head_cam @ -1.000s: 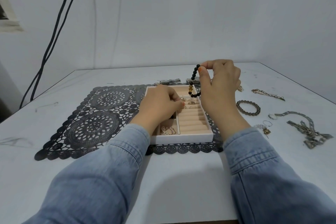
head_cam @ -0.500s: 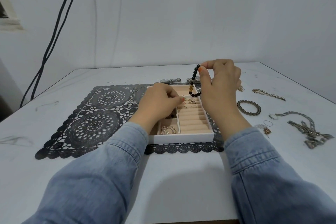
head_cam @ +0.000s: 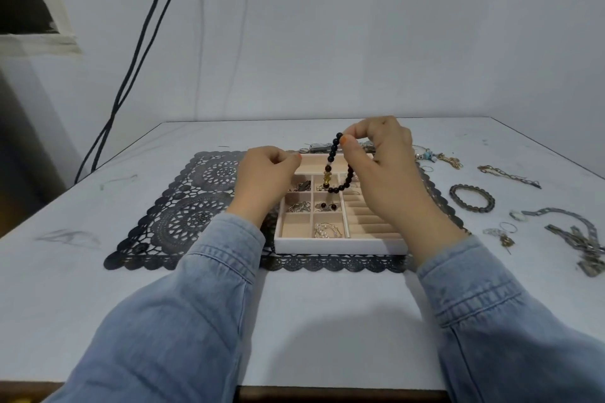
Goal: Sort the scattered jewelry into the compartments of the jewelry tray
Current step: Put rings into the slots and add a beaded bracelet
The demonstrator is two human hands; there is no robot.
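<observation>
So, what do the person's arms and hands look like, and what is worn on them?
The left sleeve and right sleeve are light blue denim with stitched seams near the cuffs. The left hand and right hand are bare, no gloves; visible nails are painted orange.

Right hand [head_cam: 383, 154]: raised over the tray's far half; thumb and forefinger pinch the black bead bracelet [head_cam: 333, 150], which hangs in a loop.
Left hand [head_cam: 265, 173]: fingers curled, above the tray's left edge; any contents not discernible.
Jewelry tray [head_cam: 340, 245]: sits on a black lace mat [head_cam: 183, 216]; several small left compartments hold pieces, ring rolls at right.
Table [head_cam: 327, 321]: to the right of the mat lie a grey bead bracelet [head_cam: 471, 198], a chain [head_cam: 507, 173] and a metal band [head_cam: 576, 235].
</observation>
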